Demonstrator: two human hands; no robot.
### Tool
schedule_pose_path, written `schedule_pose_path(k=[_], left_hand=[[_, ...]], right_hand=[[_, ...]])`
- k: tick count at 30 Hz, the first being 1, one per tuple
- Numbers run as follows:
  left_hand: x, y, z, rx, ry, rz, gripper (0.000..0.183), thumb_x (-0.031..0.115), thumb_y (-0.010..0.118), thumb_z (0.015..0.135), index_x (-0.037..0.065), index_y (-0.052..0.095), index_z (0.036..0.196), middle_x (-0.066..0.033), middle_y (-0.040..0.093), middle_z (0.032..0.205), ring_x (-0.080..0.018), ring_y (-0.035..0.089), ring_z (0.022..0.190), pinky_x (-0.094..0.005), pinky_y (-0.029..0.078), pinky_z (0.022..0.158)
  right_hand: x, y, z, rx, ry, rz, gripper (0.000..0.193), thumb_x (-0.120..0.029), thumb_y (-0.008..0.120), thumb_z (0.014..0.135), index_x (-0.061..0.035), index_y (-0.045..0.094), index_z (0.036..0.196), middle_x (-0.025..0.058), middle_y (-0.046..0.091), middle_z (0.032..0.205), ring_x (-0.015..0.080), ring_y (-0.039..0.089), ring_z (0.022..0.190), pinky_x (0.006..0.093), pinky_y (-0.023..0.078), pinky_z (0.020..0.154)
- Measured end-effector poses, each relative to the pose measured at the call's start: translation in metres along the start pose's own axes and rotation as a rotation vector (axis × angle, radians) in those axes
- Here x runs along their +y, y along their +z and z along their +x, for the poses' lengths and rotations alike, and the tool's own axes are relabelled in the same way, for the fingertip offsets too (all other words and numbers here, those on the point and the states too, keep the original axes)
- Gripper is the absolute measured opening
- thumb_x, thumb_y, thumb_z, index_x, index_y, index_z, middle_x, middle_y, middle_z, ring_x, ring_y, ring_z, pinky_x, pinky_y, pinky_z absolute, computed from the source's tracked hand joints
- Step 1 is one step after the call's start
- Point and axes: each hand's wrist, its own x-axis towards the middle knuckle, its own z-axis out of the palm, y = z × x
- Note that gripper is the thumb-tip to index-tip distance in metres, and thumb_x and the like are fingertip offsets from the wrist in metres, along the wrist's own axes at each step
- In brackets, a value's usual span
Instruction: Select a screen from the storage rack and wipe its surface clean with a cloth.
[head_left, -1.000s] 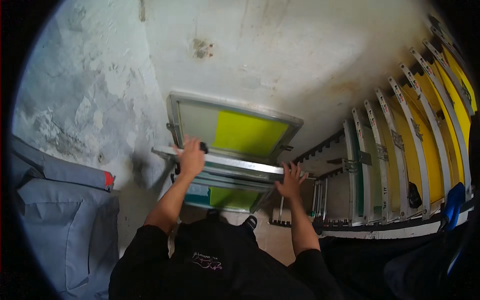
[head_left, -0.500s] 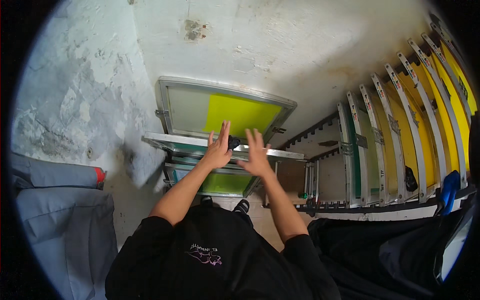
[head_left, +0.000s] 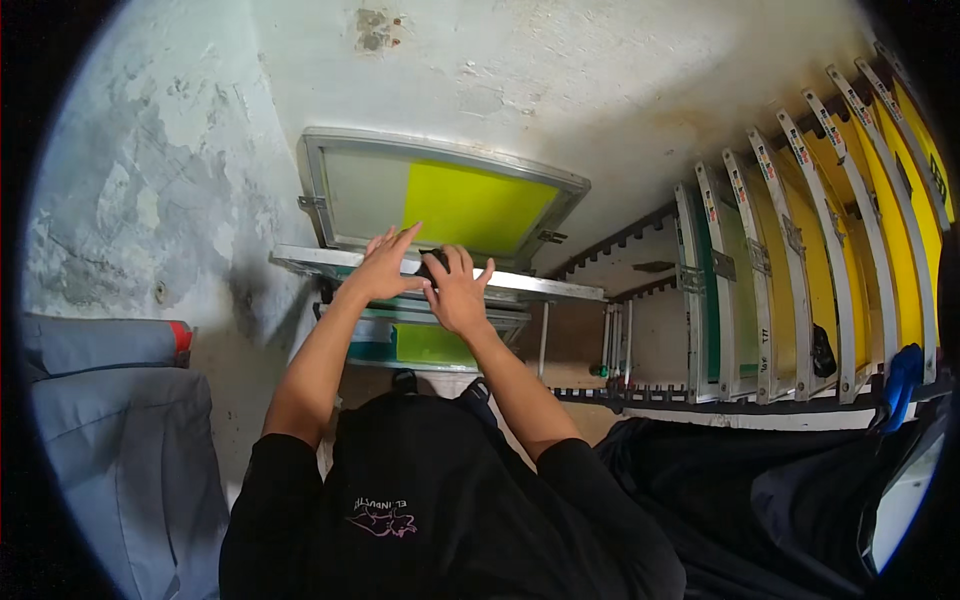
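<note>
Both hands are over the long metal bar of a screen frame (head_left: 535, 287) standing upright before me. A small crumpled black bundle (head_left: 433, 262) lies between them, partly hidden by fingers; its kind is not clear. My right hand (head_left: 460, 295) has its index finger and thumb on the bundle, with the other fingers spread. At its left, my left hand (head_left: 380, 272) has its fingers stretched out, thumb pointing toward the right hand. Behind the bar, another screen frame (head_left: 447, 155) with a bright yellow-green panel leans on the wall.
On the right, a rack holds several metal-framed screens (head_left: 765, 265) with yellow and green mesh. A blue cloth (head_left: 903, 375) hangs at its near corner. Grey padded covers (head_left: 125, 450) stand at the left, black fabric (head_left: 740, 490) at the lower right. More frames (head_left: 435, 343) stand below my hands.
My hands have come closer together. The left hand has moved left off the bundle, and the right hand has moved left onto it. The view has shifted slightly.
</note>
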Motion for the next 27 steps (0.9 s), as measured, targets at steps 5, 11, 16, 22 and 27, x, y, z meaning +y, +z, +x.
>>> schedule_pose_path(k=[5, 11, 16, 22, 27], left_hand=[[0.001, 0.006, 0.006, -0.043, -0.036, 0.129, 0.101, 0.046, 0.081, 0.081, 0.015, 0.030, 0.162, -0.0213, 0.043, 0.159, -0.0396, 0.030, 0.154, -0.0519, 0.018, 0.124], [0.017, 0.009, 0.003, -0.068, -0.024, 0.257, 0.090, 0.041, 0.078, 0.084, 0.016, 0.036, 0.159, -0.0159, 0.046, 0.158, -0.0385, 0.033, 0.152, -0.0575, 0.018, 0.122], [0.027, 0.012, -0.002, 0.075, -0.093, 0.289, 0.084, 0.041, 0.071, 0.089, 0.017, 0.034, 0.161, -0.0121, 0.046, 0.160, -0.0376, 0.028, 0.155, -0.0685, 0.007, 0.121], [0.018, 0.015, -0.003, 0.104, 0.017, 0.264, 0.081, 0.058, 0.057, 0.096, 0.017, 0.032, 0.162, -0.0098, 0.045, 0.161, -0.0365, 0.025, 0.156, -0.0719, -0.004, 0.119], [0.015, 0.018, 0.002, 0.122, -0.024, 0.324, 0.077, 0.065, 0.055, 0.095, 0.024, 0.041, 0.158, -0.0020, 0.050, 0.157, -0.0343, 0.030, 0.155, -0.0780, -0.005, 0.115]], right_hand=[[0.102, -0.049, -0.053, -0.053, 0.232, -0.102, 0.061, -0.022, 0.070, 0.088, -0.0231, 0.052, 0.146, 0.0077, 0.040, 0.159, 0.0334, 0.029, 0.153, 0.0833, 0.012, 0.111], [0.214, -0.103, -0.106, -0.123, 0.554, -0.057, 0.066, -0.018, 0.061, 0.095, -0.0227, 0.041, 0.158, 0.0111, 0.029, 0.167, 0.0407, 0.020, 0.156, 0.0812, 0.006, 0.114], [0.151, -0.056, -0.079, 0.021, 0.572, -0.131, 0.075, -0.028, 0.062, 0.090, -0.0153, 0.037, 0.159, 0.0195, 0.028, 0.167, 0.0411, 0.017, 0.157, 0.0793, 0.010, 0.115], [0.011, -0.015, -0.009, -0.065, 0.184, 0.085, 0.092, -0.036, 0.062, 0.086, -0.0070, 0.021, 0.164, 0.0272, 0.025, 0.166, 0.0448, 0.012, 0.158, 0.0795, -0.002, 0.115], [-0.002, -0.017, 0.020, -0.226, 0.140, 0.617, 0.101, -0.035, 0.058, 0.088, -0.0105, 0.000, 0.167, 0.0285, 0.026, 0.166, 0.0405, 0.019, 0.158, 0.0729, -0.009, 0.116]])
